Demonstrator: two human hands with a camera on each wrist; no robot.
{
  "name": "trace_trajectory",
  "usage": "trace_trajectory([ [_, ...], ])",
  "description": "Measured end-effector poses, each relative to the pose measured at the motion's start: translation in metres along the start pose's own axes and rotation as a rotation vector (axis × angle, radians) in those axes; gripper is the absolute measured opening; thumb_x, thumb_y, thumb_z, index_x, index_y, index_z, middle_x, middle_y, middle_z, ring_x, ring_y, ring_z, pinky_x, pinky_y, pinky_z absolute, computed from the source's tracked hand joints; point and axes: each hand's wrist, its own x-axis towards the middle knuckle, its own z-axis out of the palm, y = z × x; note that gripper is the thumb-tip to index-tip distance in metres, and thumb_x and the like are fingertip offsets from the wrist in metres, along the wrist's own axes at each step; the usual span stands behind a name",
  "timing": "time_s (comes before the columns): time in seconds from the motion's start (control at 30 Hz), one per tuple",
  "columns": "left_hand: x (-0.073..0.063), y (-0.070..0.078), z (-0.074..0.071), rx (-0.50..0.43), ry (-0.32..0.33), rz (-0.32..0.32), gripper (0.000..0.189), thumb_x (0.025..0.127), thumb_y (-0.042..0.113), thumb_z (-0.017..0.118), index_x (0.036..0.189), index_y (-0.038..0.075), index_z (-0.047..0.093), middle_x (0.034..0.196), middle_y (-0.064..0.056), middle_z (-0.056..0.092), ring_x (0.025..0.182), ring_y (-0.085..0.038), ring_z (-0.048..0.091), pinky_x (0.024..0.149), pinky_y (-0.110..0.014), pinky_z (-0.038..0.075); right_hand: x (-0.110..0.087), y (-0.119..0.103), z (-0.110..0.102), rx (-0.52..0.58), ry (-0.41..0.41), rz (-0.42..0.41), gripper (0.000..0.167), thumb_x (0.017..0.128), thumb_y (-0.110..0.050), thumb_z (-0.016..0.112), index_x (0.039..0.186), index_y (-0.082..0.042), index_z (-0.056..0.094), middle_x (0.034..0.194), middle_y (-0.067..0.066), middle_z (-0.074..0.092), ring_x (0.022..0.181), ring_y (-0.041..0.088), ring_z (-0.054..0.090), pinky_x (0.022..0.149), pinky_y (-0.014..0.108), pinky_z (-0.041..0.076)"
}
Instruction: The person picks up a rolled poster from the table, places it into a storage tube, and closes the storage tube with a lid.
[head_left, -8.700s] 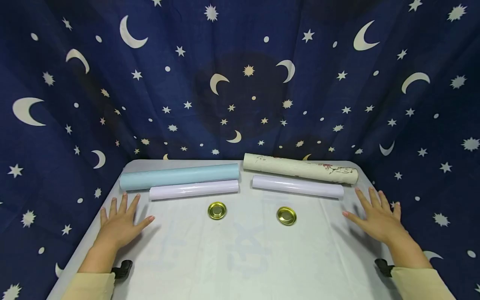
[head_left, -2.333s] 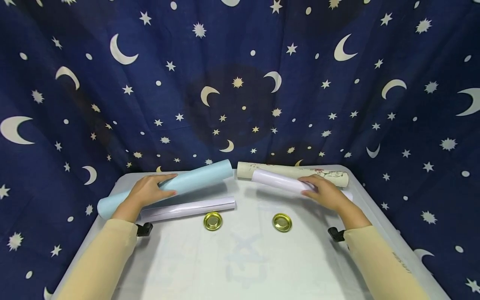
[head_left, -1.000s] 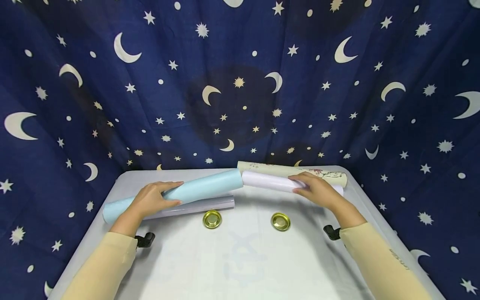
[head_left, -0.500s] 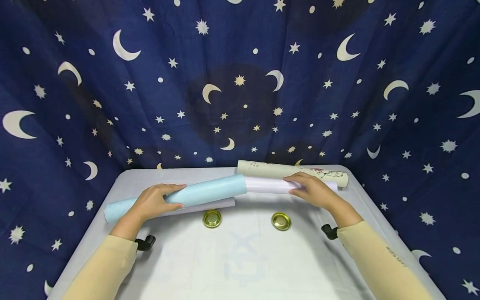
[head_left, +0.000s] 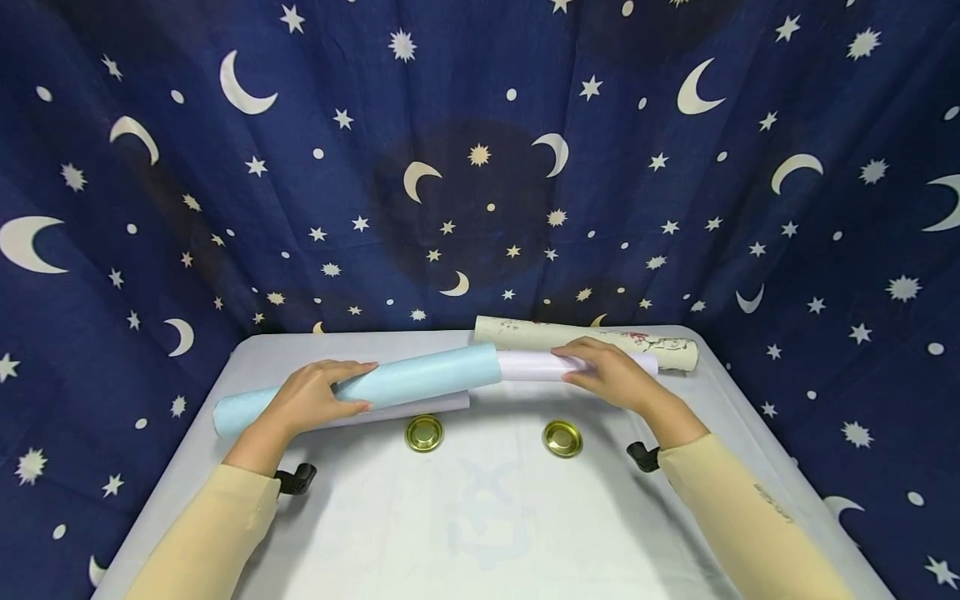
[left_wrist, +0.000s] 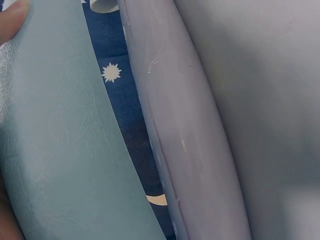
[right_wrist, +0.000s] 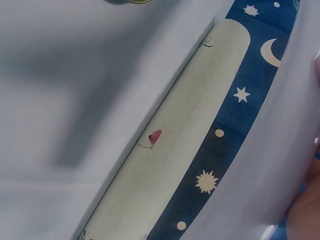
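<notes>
My left hand (head_left: pixel 309 402) grips a light blue roll (head_left: pixel 427 375) from above, thumb on its near side. In the left wrist view the blue roll (left_wrist: pixel 60 125) fills the left part, with only bits of the hand at the edge. A glossy pale lavender roll (head_left: pixel 528 365) is held by my right hand (head_left: pixel 618 377), fingers over the far side. Its left end is hidden at the blue roll's right end, the two lying almost in line. In the right wrist view this lavender roll (right_wrist: pixel 260 155) runs along the right side.
A second lavender roll (head_left: pixel 438 405) lies on the white-covered table (head_left: pixel 360 533), partly under the blue one. Behind my right hand rests a cream roll with floral print (head_left: pixel 517 333). Two small gold dishes (head_left: pixel 424 433) sit in front. A star-patterned curtain (head_left: pixel 337 183) closes off the back.
Both hands have picked up their rolls from the table. The lavender roll came end to end with the blue one, then shifted left with my right hand, so less of it shows.
</notes>
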Motion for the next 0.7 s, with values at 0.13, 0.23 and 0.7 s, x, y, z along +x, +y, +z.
trace_trajectory([
  [0.13,0.001,0.001,-0.001,0.002,-0.001,0.002,0.066,0.074,0.047,0.087,0.135,0.031,0.066,0.13,-0.002,0.067,0.122,-0.03,0.061,0.101,-0.053,0.047,0.005,-0.002,0.002,-0.009,0.018,-0.027,0.046,0.089,-0.019,0.078,0.133,-0.016,0.066,0.128,0.004,0.064,0.115,0.024,0.061,0.096,0.046,0.05],
  [0.23,0.001,0.002,-0.001,0.011,0.004,0.012,0.067,0.075,0.049,0.086,0.136,0.031,0.065,0.13,-0.002,0.067,0.122,-0.029,0.061,0.101,-0.052,0.047,0.009,-0.004,0.003,-0.008,0.027,-0.045,0.046,0.088,-0.018,0.079,0.132,-0.015,0.066,0.127,0.004,0.064,0.113,0.023,0.062,0.095,0.045,0.051],
  [0.7,0.003,0.014,-0.002,0.01,0.008,0.045,0.064,0.077,0.048,0.084,0.135,0.03,0.065,0.129,-0.001,0.068,0.121,-0.029,0.062,0.1,-0.052,0.048,0.023,-0.019,0.014,-0.027,0.034,-0.099,0.044,0.089,-0.021,0.079,0.131,-0.017,0.068,0.127,0.001,0.065,0.117,0.023,0.061,0.1,0.048,0.046],
])
